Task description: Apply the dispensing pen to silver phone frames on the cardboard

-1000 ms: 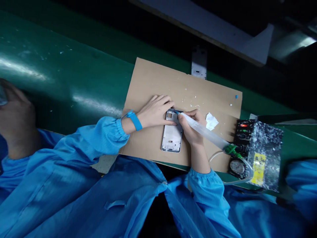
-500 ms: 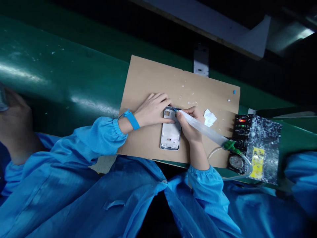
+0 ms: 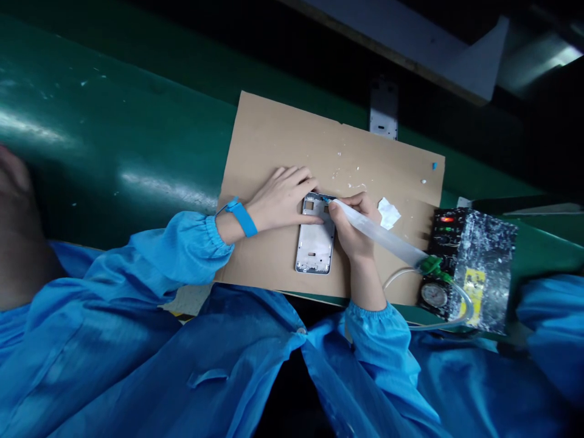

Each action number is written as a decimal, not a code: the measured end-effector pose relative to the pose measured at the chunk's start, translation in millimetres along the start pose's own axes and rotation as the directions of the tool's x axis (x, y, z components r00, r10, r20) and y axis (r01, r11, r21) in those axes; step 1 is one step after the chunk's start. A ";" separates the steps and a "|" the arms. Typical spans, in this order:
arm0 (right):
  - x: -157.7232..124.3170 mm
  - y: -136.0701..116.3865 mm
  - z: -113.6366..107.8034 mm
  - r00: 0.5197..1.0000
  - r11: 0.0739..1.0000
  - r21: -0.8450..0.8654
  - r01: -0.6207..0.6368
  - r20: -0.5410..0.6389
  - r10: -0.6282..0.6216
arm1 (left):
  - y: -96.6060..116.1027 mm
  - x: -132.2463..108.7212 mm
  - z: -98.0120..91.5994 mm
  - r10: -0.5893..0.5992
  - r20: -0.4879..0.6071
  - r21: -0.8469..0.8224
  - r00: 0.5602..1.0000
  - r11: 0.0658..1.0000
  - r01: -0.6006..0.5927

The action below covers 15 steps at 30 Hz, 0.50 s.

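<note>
A silver phone frame [image 3: 316, 242] lies flat on a brown cardboard sheet [image 3: 269, 140]. My left hand [image 3: 287, 198], with a blue band at the wrist, grips the frame at its upper left, thumb across the face and fingers at the top edge. In my right hand [image 3: 353, 228] is a translucent dispensing syringe [image 3: 383, 238], its blue tip at the frame's top edge. A green cap [image 3: 430, 264] and a clear hose close the syringe's far end. The exact contact of the tip is too small to tell.
Right of the cardboard stands a stained controller box [image 3: 486, 267] with a gauge. White paper [image 3: 388, 213] and small scraps lie on the cardboard. Another metal frame [image 3: 384, 115] is behind it. Another person's hand [image 3: 20, 243] shows at far left, and a blue sleeve [image 3: 552, 322] at right.
The syringe tip has shifted slightly right along the frame's top edge, with its capped end slightly right too. The other person's hand at left has moved partly out of view.
</note>
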State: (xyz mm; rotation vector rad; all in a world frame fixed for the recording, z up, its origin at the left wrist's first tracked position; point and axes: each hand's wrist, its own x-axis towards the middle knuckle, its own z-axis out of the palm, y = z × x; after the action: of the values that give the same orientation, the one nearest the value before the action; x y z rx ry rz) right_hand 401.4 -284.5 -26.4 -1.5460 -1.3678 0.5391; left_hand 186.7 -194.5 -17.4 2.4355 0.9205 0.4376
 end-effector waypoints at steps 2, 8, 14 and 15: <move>0.1 -0.2 0.0 1.000 1.000 0.000 -0.002 -0.002 0.002 | -0.2 -0.2 0.4 0.001 0.000 -0.002 1.000 1.000 -0.001; -0.2 0.0 1.6 1.000 1.000 0.018 -0.002 -0.021 0.002 | -1.2 -0.3 1.1 0.007 -0.012 -0.010 1.000 1.000 -0.007; 0.8 -2.8 2.7 0.999 0.999 -0.015 -0.052 -0.012 0.052 | -1.7 0.0 2.1 0.006 -0.005 0.006 1.000 1.000 -0.006; 1.0 -3.1 2.6 0.998 0.999 -0.008 -0.054 -0.011 0.054 | -1.7 0.0 2.3 0.005 -0.006 0.008 1.000 1.000 -0.005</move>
State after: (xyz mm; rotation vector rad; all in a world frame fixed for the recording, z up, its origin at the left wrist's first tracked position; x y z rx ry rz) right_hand 398.0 -282.9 -24.6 -1.5943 -1.3248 0.5573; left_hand 186.9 -194.1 -20.3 2.4450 0.9211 0.4447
